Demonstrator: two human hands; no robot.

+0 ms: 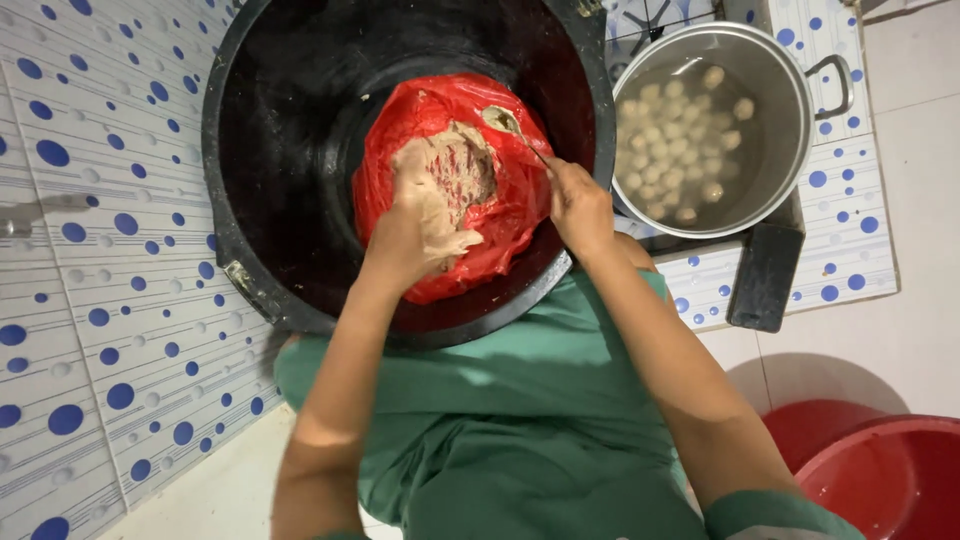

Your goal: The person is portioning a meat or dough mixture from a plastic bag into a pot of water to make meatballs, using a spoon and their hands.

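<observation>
A red plastic bag (505,205) holding beige paste (465,165) lies open inside a large black tub (270,160). My left hand (425,225), smeared with paste, is closed around a lump of it at the bag's mouth. My right hand (578,205) grips a metal spoon (505,122) whose bowl, loaded with paste, rests over the bag's upper right edge. To the right, a steel pot (790,110) of water holds several pale round balls (670,150).
The tub rests against my green-clad lap. White tiles with blue dots (90,250) cover the surface on the left and behind the pot. A dark block (765,275) lies below the pot. Two red basins (880,470) sit at bottom right.
</observation>
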